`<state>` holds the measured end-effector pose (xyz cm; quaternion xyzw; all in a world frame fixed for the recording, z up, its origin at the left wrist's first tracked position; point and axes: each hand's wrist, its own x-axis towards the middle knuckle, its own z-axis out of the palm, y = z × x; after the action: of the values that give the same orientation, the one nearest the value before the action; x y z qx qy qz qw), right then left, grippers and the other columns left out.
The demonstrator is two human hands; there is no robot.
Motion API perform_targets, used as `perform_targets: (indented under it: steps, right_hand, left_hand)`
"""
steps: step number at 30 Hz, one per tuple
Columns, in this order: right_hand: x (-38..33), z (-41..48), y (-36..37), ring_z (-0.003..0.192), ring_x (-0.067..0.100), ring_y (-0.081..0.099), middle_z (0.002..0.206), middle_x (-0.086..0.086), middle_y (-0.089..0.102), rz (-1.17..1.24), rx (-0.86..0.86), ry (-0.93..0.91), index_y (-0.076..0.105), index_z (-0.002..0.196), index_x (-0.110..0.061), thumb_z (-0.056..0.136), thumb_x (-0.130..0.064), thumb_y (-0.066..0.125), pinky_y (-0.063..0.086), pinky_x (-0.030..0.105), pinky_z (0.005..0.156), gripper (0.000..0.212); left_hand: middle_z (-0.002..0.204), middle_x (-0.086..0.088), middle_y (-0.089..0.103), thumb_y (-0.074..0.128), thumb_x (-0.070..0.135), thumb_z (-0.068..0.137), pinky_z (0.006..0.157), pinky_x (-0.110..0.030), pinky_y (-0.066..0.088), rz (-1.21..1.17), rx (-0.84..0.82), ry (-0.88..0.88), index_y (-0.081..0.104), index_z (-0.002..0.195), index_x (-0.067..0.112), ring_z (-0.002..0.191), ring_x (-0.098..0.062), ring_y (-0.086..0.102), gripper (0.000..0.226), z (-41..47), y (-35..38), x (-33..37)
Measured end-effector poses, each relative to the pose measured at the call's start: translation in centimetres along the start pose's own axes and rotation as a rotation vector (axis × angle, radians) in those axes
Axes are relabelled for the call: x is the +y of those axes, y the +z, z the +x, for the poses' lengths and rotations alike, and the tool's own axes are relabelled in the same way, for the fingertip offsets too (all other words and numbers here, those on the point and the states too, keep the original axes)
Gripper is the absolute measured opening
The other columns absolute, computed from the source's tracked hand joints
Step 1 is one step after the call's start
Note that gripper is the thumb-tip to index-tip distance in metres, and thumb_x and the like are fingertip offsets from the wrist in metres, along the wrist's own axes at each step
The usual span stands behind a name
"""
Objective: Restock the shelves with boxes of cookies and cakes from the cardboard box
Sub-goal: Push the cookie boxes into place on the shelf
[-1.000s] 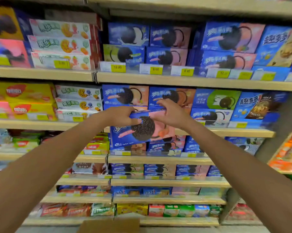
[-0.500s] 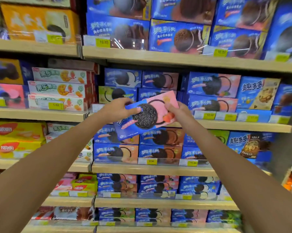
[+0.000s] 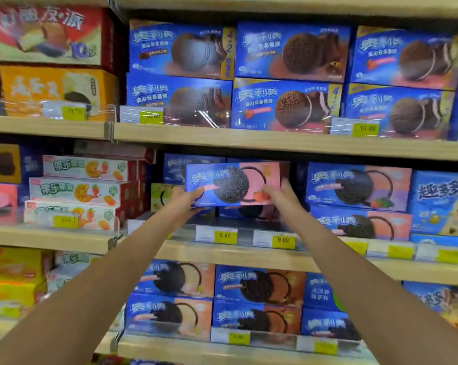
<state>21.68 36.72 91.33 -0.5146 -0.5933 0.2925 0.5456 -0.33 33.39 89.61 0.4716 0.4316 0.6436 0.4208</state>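
Note:
A blue and pink cookie box (image 3: 233,183) with a dark sandwich cookie printed on it is held level in front of the middle shelf (image 3: 249,250). My left hand (image 3: 183,200) grips its lower left end and my right hand (image 3: 280,196) grips its lower right end. The box hangs above another box of the same kind (image 3: 249,213) lying on the shelf, whose front is mostly hidden. Matching blue and pink boxes (image 3: 358,185) are stacked just to the right. The cardboard box is out of view.
The upper shelf (image 3: 275,140) carries large blue cookie boxes (image 3: 288,104) close above. White fruit-biscuit boxes (image 3: 77,192) are stacked at the left. Yellow price tags (image 3: 224,235) line the shelf edge. More blue and orange boxes (image 3: 256,288) fill the shelf below.
Both hands have lifted the box from the lower shelf level up to the middle shelf and turned it from tilted to level. The view has risen and come closer.

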Motion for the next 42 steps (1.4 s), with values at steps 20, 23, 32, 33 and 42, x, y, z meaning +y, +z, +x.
perform_targets:
  steps: [20,23,32,33,42]
  right_hand:
    - [4.0,9.0,2.1,0.121,0.032,0.053,0.132,0.014,0.055,0.025,0.091,-0.014,0.039,0.136,-0.010,0.076,-0.012,0.068,0.043,0.044,0.104,0.067]
    - [3.5,9.0,1.4,0.117,0.030,0.053,0.126,0.017,0.053,0.053,0.137,0.013,0.027,0.141,-0.003,0.082,-0.004,0.063,0.045,0.037,0.096,0.070]
    - [3.5,8.9,0.6,0.101,0.030,0.054,0.109,0.018,0.053,-0.188,0.031,0.012,0.054,0.112,0.000,0.086,-0.012,0.046,0.039,0.027,0.078,0.031]
    - [3.1,8.1,0.5,0.099,0.027,0.052,0.107,0.015,0.052,-0.177,0.017,0.011,0.054,0.113,-0.002,0.087,-0.012,0.045,0.038,0.028,0.079,0.029]
    - [0.6,1.6,1.8,0.073,0.015,0.059,0.088,0.006,0.060,0.223,-0.093,0.047,0.057,0.095,-0.016,0.092,-0.009,0.048,0.045,0.014,0.044,0.011]
  left_hand:
    - [0.120,-0.008,0.050,0.046,0.000,0.095,0.080,-0.025,0.042,0.294,0.099,0.107,0.034,0.132,0.000,0.104,-0.018,0.050,0.039,9.1,5.7,-1.8]
    - [0.118,-0.007,0.054,0.044,-0.007,0.092,0.081,-0.028,0.042,0.306,0.014,0.085,0.040,0.129,0.005,0.098,-0.018,0.052,0.040,9.2,6.2,-1.4]
    - [0.117,-0.002,0.057,0.037,-0.009,0.090,0.084,-0.033,0.045,0.395,-0.140,0.029,0.042,0.131,0.018,0.098,-0.017,0.056,0.049,8.2,6.7,-0.7]
    - [0.114,0.000,0.054,0.036,-0.009,0.090,0.079,-0.030,0.043,0.418,-0.150,0.025,0.040,0.132,0.018,0.091,-0.013,0.054,0.050,7.9,6.6,-0.7]
    - [0.098,-0.003,0.059,0.048,0.005,0.093,0.086,-0.031,0.037,0.276,-0.054,0.047,0.054,0.108,0.019,0.098,-0.020,0.050,0.021,1.3,6.0,0.4]
